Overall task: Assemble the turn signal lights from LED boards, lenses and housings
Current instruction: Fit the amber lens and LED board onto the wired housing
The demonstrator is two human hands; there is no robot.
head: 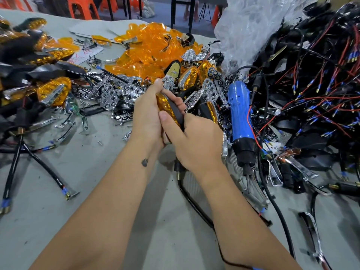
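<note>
Both hands grip one turn signal light (169, 108), amber lens over a black housing, above the middle of the table. My left hand (149, 115) wraps it from the left, thumb up at the top. My right hand (191, 139) holds it from the right with its thumb pressed on the amber lens. The light's black stem and cable (187, 193) hang down below the hands. Behind lie a heap of loose amber lenses (148, 49) and chrome reflector boards (116, 94).
A blue electric screwdriver (240, 117) lies right of my hands. Black housings with red and black wires (319, 84) pile up at the right, under a clear plastic bag (251, 26). Finished lights (52, 90) and their cables (25, 152) lie at the left.
</note>
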